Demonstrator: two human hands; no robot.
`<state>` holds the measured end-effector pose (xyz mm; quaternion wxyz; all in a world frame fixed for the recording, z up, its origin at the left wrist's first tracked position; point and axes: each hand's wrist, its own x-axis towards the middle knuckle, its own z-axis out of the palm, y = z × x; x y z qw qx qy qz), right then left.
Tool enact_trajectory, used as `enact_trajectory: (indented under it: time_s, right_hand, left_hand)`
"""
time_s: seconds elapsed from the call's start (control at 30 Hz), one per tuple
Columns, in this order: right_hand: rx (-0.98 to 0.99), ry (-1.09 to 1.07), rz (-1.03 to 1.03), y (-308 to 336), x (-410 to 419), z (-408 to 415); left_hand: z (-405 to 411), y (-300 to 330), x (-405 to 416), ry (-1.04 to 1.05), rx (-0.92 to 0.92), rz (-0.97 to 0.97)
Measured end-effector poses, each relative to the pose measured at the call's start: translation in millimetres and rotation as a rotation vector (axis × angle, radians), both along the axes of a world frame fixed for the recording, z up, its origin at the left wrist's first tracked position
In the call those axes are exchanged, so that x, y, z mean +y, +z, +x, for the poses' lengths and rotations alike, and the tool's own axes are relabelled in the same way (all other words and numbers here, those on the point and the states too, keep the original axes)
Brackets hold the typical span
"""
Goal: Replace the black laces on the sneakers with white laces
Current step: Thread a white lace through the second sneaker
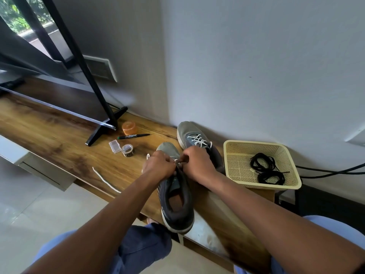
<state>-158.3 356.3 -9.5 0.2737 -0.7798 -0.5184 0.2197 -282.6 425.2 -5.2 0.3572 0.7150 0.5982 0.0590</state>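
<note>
Both hands — left hand (158, 165), right hand (197, 165) — pinch the white lace (176, 161) over the near sneaker (175, 202), threading eyelets; black laces (266, 169) lie discarded in the basket (233, 144).

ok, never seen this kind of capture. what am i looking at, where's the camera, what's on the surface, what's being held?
No robot here: a person works bare-handed, and the single picture comes from a camera worn on their head, looking down. The left hand and right hand both pinch the white lace at the near sneaker, threading it. The far sneaker already has white laces. The wooden shelf also holds a cream basket with the removed black laces, a marker, a tape roll, a clear box, an orange jar and a TV stand.
</note>
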Motion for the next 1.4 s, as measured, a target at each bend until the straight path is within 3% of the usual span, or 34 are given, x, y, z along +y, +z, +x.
enact_trajectory:
  time_s: [0.37,0.6,0.67,0.77,0.8,0.83,0.87,1.0,1.1,1.23,1.4]
  right_hand:
    - [-0.037,0.034,0.022,-0.8,1.8,-1.5]
    - [-0.034,-0.131,0.315,19.2,5.2,-1.1]
    - [0.258,-0.161,0.389,33.8,11.4,2.6]
    - [0.991,-0.146,0.474,52.9,15.0,6.1]
    - [1.068,-0.14,0.451,55.7,14.4,8.0]
    - [1.002,-0.131,0.396,56.5,14.2,10.5]
    - [0.805,-0.099,0.322,55.5,13.9,13.2]
    - [-0.182,0.223,-0.016,42.9,8.4,12.7]
    - [-0.56,0.345,-0.113,31.4,2.4,5.8]
    - [-0.565,0.282,-0.083,28.6,0.6,9.7]
    - [-0.103,0.013,0.134,47.6,11.2,20.7]
  left_hand:
    - [-14.5,23.9,18.2,-0.425,-0.033,-0.006]
    - [-21.8,21.4,16.8,-0.498,0.139,-0.008]
    - [-23.8,21.8,17.4,-0.503,0.15,0.011]
    - [-24.9,26.0,18.0,-0.519,0.16,0.037]
    - [-24.4,27.0,17.9,-0.528,0.158,0.041]
    - [-23.5,27.0,18.4,-0.534,0.156,0.043]
    - [-22.6,26.5,18.7,-0.536,0.155,0.045]
    - [-22.4,23.4,21.5,-0.501,0.168,0.03]
    - [-22.7,24.0,21.1,-0.515,0.133,0.028]
    - [-21.5,22.6,20.0,-0.524,0.134,0.012]
    - [-23.7,19.3,22.5,-0.502,0.19,0.004]
